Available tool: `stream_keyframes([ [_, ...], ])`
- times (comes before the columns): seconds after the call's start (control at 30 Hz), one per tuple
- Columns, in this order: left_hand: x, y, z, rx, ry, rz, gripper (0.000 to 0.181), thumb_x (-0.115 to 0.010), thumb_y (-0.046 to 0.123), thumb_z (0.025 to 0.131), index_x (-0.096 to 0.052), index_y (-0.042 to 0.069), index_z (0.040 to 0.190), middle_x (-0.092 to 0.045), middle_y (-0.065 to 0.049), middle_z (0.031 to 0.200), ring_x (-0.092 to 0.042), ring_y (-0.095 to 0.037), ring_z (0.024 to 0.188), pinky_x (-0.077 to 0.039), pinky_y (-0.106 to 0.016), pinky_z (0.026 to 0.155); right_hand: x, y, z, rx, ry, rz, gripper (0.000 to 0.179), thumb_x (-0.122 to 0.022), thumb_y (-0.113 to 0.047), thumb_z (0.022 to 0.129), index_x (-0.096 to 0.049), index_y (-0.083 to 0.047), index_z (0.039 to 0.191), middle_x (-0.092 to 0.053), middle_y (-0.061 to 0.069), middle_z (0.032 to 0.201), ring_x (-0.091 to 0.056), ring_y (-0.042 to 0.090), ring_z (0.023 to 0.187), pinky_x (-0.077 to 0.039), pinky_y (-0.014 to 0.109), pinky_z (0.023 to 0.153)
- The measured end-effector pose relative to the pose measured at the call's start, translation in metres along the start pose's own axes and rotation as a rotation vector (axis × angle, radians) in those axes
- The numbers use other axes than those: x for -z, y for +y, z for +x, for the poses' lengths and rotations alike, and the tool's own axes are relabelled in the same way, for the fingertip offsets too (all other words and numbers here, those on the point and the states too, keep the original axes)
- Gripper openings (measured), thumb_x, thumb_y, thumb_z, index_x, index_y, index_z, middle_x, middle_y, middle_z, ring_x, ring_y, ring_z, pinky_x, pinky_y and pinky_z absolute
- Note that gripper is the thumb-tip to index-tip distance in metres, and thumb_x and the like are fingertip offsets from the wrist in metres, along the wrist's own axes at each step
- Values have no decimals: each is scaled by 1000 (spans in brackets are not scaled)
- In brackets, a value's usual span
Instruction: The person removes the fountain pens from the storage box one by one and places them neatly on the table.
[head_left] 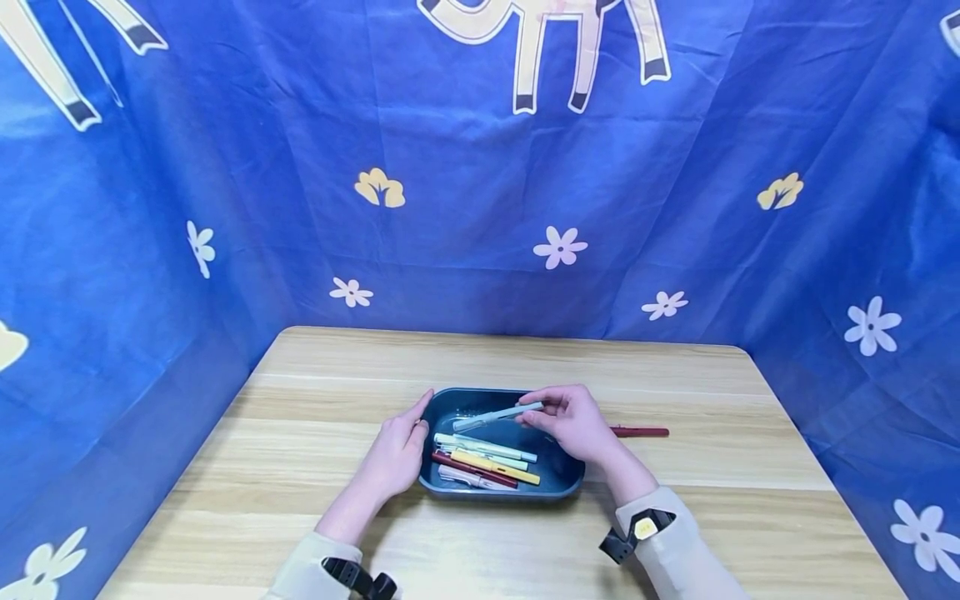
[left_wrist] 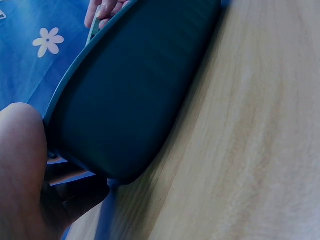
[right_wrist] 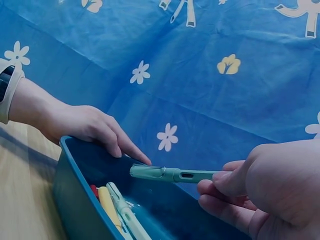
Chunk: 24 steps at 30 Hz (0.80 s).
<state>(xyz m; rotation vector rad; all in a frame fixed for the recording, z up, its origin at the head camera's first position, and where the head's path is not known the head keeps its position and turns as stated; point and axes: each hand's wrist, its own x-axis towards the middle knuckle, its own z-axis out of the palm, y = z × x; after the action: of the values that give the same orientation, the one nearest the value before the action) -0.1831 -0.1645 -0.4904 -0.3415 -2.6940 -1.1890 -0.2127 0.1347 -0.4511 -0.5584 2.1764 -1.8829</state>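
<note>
My right hand (head_left: 573, 423) pinches a light green capped pen (right_wrist: 150, 172) by one end, between thumb and fingers. In the head view the pen slants over the back part of a dark teal bin (head_left: 557, 471), its clip end pointing left. My left hand (head_left: 392, 457) grips the bin's left end at the rim. Inside, several pens lie side by side toward the front: pale green ones (head_left: 487, 447), a yellow pen (head_left: 495, 467), a dark red pen (head_left: 501, 477) and a pale lavender pen (head_left: 468, 477).
Another dark red pen (head_left: 643, 432) lies on the wooden table (head_left: 750, 517), right of the bin and partly behind my right hand. A blue curtain (head_left: 480, 233) with white flowers hangs around the table's back and sides.
</note>
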Motion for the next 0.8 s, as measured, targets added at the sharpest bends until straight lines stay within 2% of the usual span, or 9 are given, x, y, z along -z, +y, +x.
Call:
stream_keyframes([
  [0.2,0,0,0,-2,4,3,49,-44,11,102,-39,14,151,-53,-18,138,-47,-28,130,-37,-47,109,6,-8,-7,-2,13,26,26,-66,-1,91,-67,5,116,-72,22,98,-67,41,99,-56,39,86],
  [0.33,0,0,0,-2,3,2,49,-44,11,102,-39,14,151,-52,-18,140,-47,-28,130,-36,-47,109,12,-7,-11,10,17,40,24,-67,-4,92,-69,1,115,-72,19,99,-65,45,101,-56,35,87],
  [0.5,-1,-1,0,7,0,1,50,-44,12,102,-38,15,152,-49,-16,142,-46,-29,131,-35,-47,110,19,-4,-16,18,44,39,26,-70,-11,90,-70,-2,114,-74,14,98,-67,41,100,-56,32,86],
  [0.8,0,0,0,4,0,-3,50,-44,12,102,-39,15,151,-46,-14,145,-45,-29,132,-35,-47,110,28,-10,-23,44,93,47,23,-71,-8,89,-72,-5,111,-73,15,97,-70,31,96,-57,33,85],
])
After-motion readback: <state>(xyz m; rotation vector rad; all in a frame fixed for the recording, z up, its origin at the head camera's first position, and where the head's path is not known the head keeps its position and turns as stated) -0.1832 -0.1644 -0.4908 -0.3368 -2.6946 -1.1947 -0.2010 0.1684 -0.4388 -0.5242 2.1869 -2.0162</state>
